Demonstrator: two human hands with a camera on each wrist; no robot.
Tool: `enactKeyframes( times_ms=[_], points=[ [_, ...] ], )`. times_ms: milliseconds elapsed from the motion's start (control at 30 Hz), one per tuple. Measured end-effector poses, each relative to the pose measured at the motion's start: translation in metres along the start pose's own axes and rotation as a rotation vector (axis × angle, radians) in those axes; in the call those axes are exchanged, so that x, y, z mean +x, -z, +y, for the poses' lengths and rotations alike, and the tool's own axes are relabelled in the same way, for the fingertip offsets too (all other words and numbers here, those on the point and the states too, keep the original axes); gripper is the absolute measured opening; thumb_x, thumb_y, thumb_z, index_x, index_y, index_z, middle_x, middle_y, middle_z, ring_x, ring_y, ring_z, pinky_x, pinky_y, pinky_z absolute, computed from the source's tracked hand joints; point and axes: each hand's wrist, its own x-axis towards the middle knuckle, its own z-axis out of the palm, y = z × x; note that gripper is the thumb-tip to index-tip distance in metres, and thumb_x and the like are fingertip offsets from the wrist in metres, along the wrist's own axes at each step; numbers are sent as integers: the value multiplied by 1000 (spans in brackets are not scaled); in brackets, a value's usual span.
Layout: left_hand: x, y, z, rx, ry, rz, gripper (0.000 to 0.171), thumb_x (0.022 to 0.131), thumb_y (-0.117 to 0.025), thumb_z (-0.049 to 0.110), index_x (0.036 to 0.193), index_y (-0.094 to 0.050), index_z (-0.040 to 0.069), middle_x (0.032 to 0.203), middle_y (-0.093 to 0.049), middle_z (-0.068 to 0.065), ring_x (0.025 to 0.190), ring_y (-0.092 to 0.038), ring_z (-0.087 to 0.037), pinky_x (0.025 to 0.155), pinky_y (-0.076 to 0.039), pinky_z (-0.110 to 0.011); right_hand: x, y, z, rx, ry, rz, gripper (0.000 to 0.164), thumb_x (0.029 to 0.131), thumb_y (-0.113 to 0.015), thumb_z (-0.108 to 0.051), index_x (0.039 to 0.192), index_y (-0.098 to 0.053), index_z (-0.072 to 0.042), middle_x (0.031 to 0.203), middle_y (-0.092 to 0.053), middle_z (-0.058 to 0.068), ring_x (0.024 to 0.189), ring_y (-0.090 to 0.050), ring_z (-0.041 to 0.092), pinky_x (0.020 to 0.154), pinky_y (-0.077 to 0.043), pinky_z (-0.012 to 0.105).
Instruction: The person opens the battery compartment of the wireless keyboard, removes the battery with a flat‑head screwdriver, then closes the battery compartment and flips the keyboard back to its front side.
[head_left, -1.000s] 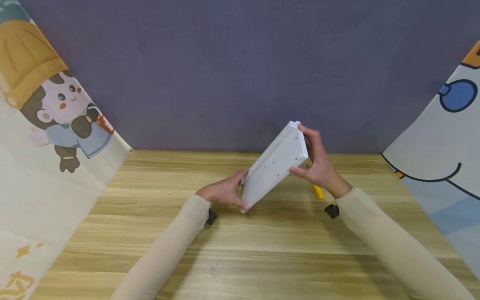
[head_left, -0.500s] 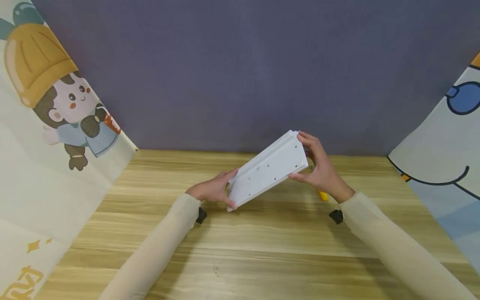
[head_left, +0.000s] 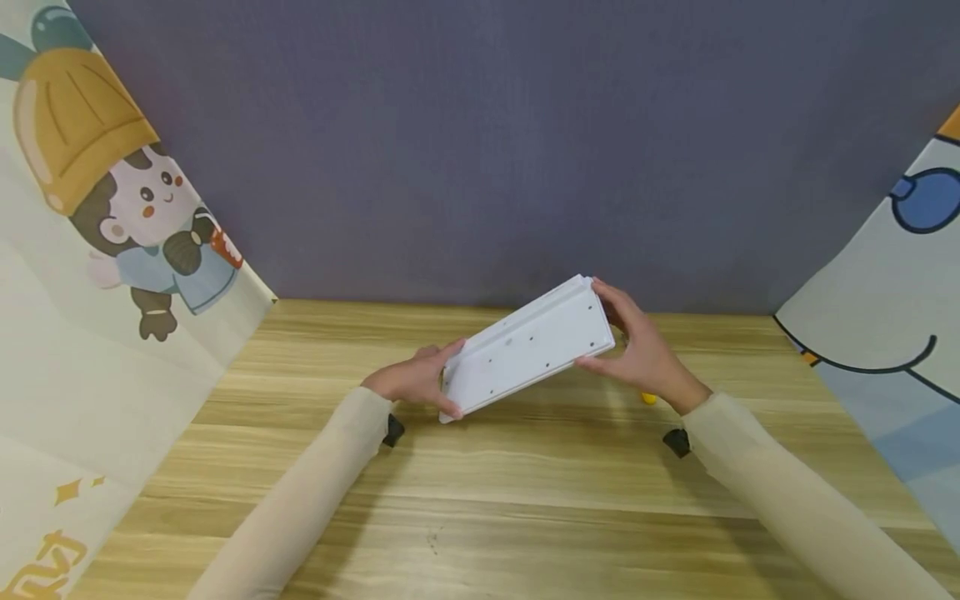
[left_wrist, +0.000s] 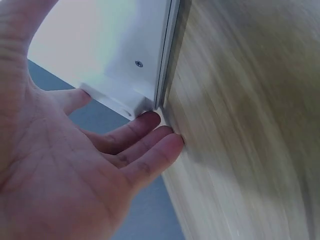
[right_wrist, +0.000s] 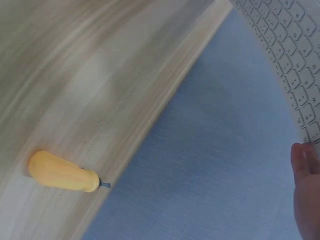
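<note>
Holds the white keyboard (head_left: 528,343) tilted over the counter (head_left: 480,508), pinched at opposite ends by left grip (head_left: 411,382) and right grip (head_left: 647,354), probably light, stiff and slightly slippery, so best taken by the edges, off the keys (right_wrist: 292,55)

keyboard (head_left: 529,348): white | tabletop (head_left: 525,508): tan, wood-grained | tool handle (right_wrist: 62,171): yellow | sleeves (head_left: 311,492): cream | backdrop (head_left: 487,150): probably grey-blue

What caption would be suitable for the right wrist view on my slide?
Right hand holding a white keyboard, with a yellow-handled tool lying on the wooden table.
</note>
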Motion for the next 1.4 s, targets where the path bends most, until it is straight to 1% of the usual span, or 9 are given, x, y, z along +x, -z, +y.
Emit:
enactKeyframes(
  times_ms=[167,400,567,633,733,933,1200,1300,1400],
  points=[
    [-1,-2,-7,6,6,26,126,61,-87,46,154,-6,23,143,-26,-18,127,-30,-26,101,-34,-43,-5,-3,8,-16,-22,-22,99,64,-85,2,144,-27,7,139,-36,27,118,-45,39,96,-33,15],
    [-3,-2,-9,-32,12,43,125,60,-87,46,153,-9,18,140,-28,-17,126,-30,-28,101,-33,-46,-16,-5,47,-74,-66,-56,102,67,-86,-9,148,-25,-3,145,-32,17,125,-40,33,98,-32,14],
    [-3,-2,-8,-4,30,61,124,60,-87,45,153,-11,16,135,-31,-16,124,-31,-26,100,-34,-42,-23,-4,56,-157,-129,-119,103,71,-85,-26,148,-23,0,145,-30,21,124,-40,35,98,-39,36],
    [-3,-2,-7,8,29,67,123,60,-88,45,153,-12,14,133,-32,-16,121,-33,-26,99,-35,-41,-24,-4,57,-175,-158,-145,103,72,-84,-30,148,-22,2,145,-29,23,125,-39,36,97,-39,47],
    [-2,-3,-7,25,30,71,123,60,-88,45,153,-12,13,130,-33,-16,118,-34,-26,98,-36,-41,-27,-4,59,-211,-206,-181,105,72,-82,-37,149,-20,0,146,-27,24,127,-36,39,97,-36,53],
    [1,-3,-8,59,45,63,123,61,-88,44,153,-12,14,134,-31,-17,120,-35,-26,99,-36,-40,-31,-8,64,-222,-250,-216,110,70,-81,-45,149,-19,-1,147,-26,22,127,-35,39,97,-36,54],
    [-3,0,-1,38,68,58,121,62,-89,36,153,-13,11,138,-28,-21,125,-33,-30,102,-34,-44,-40,-15,66,-286,-365,-294,121,67,-77,-59,151,-10,-3,152,-15,23,137,-14,43,103,-23,61],
    [-4,1,1,25,83,54,121,62,-89,33,153,-13,11,140,-27,-21,127,-33,-30,102,-33,-44,-45,-19,67,-288,-387,-314,122,68,-76,-59,151,-7,-3,152,-14,24,136,-16,44,103,-25,60],
    [-3,1,2,10,93,51,119,62,-89,30,153,-13,11,143,-24,-21,129,-31,-31,102,-32,-45,-50,-23,68,-288,-420,-333,124,68,-75,-60,151,-4,-2,152,-14,24,133,-24,43,101,-30,57]
  ],
)
